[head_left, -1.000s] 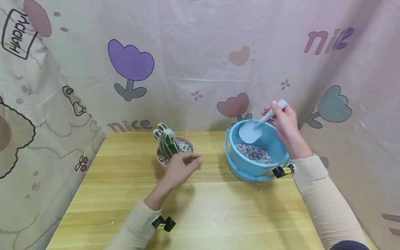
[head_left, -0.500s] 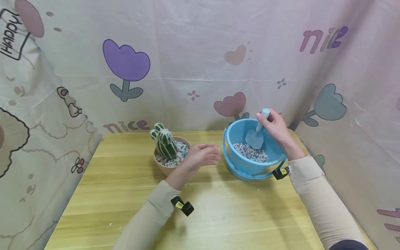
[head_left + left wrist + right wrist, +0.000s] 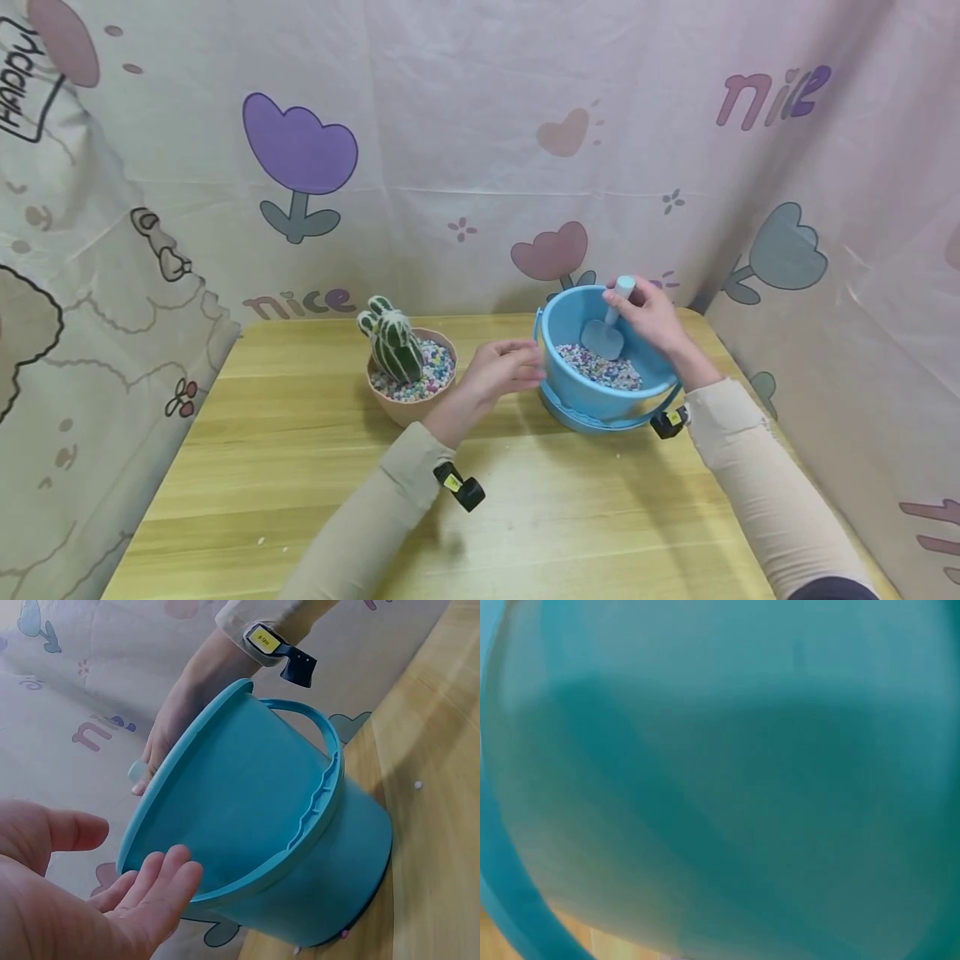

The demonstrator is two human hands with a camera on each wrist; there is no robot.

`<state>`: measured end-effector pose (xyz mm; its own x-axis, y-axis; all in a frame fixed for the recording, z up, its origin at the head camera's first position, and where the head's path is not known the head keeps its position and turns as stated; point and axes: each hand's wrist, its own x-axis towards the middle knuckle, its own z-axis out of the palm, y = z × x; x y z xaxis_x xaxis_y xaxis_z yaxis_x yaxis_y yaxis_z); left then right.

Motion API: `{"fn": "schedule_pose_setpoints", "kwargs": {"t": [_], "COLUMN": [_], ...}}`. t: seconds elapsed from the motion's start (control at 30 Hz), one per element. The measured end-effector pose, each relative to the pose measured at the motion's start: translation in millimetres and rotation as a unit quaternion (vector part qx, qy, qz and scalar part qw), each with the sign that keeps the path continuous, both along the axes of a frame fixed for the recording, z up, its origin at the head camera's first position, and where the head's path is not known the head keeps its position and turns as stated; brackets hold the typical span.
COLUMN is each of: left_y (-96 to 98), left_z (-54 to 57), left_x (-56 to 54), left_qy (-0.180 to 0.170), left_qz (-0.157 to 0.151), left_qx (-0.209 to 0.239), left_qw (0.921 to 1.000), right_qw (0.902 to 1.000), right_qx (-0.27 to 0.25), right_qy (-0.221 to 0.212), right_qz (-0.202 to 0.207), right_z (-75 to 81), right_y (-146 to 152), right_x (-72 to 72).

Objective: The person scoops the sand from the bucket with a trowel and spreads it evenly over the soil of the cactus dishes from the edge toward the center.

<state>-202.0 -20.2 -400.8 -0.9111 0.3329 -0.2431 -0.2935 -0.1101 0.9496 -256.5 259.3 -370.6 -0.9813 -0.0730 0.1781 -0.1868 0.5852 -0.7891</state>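
My right hand (image 3: 651,317) grips the handle of a small light-blue toy shovel (image 3: 602,340), its blade low inside a blue bucket (image 3: 592,402). Small multicoloured pebbles (image 3: 588,362) cover the bucket's bottom near the blade. Beside the bucket's left wall is my left hand (image 3: 491,377), palm turned toward it and fingers relaxed, holding nothing. In the left wrist view its fingers (image 3: 169,889) overlap the bucket's rim; whether they touch it I cannot tell. The bucket's wall (image 3: 742,787) fills the right wrist view, which hides the right hand and shovel.
Left of the bucket stands a peach pot (image 3: 408,410) holding a green cactus (image 3: 397,348) amid coloured pebbles. A few stray bits lie on the wooden table (image 3: 225,467). A printed cloth (image 3: 450,125) hangs behind and at both sides.
My right hand has lowered the shovel from above the bucket's rim down toward the pebbles. The left hand has moved right, from in front of the pot to the bucket's side.
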Motion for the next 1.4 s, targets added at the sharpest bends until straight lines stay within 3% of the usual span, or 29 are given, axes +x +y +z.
{"fn": "schedule_pose_setpoints", "kwargs": {"t": [0.53, 0.97, 1.4], "left_y": [19.7, 27.1, 29.2], "left_z": [2.5, -1.5, -3.3], "left_x": [-6.1, -8.7, -7.9], "left_qy": [-0.032, -0.035, -0.017], "left_qz": [0.036, 0.061, 0.066], "left_qx": [0.06, 0.087, 0.085], "left_qw": [0.997, 0.9937, 0.9941], "right_qw": [0.9989, 0.9941, 0.9807], "right_qx": [0.035, -0.02, -0.07], "right_qy": [-0.03, -0.105, -0.18], "right_qz": [-0.008, 0.018, 0.028], "right_z": [-9.6, -9.0, -6.1], "right_y": [2.2, 0.9, 4.5], "right_x": [-4.1, -4.1, -5.7]}}
